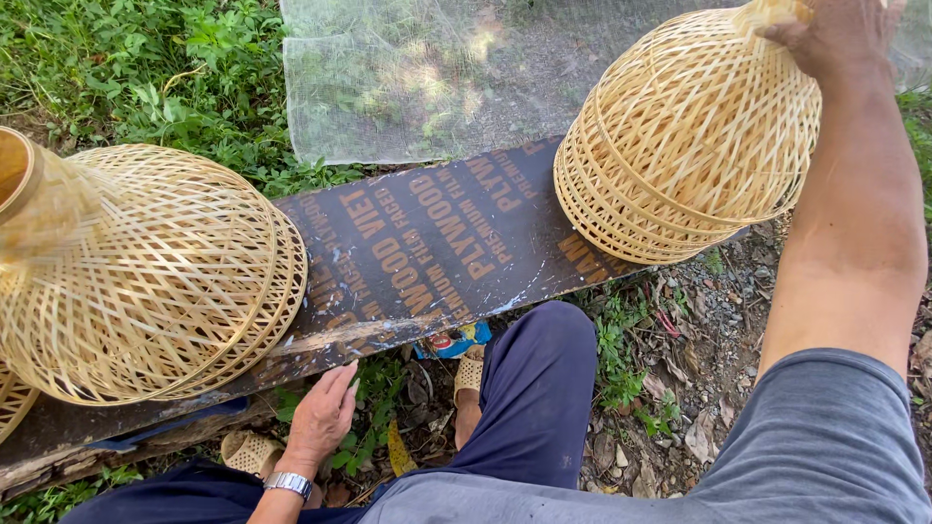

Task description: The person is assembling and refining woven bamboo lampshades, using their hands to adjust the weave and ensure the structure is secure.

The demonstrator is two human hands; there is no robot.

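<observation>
The woven bamboo shade (pixel 684 146) stands tilted on the dark plywood board (pixel 427 247), our right hand (pixel 837 34) apparently clamped on its top. Our left hand (pixel 320 415), fingers loose, touches the board's edge beside another shade (pixel 146 277).

Outdoors in daylight, green weeds and grass (pixel 146 68) fill the upper left of the frame. A sheet of pale fine mesh netting (pixel 427 68) lies over the ground along the top centre, sunlit in patches. A long dark plywood board (pixel 417 247) with printed lettering runs diagonally from the lower left toward the upper right, its near edge worn and chipped. At the lower right the ground is bare dirt with gravel and dry leaves (pixel 699 378), with small green sprouts between.
</observation>
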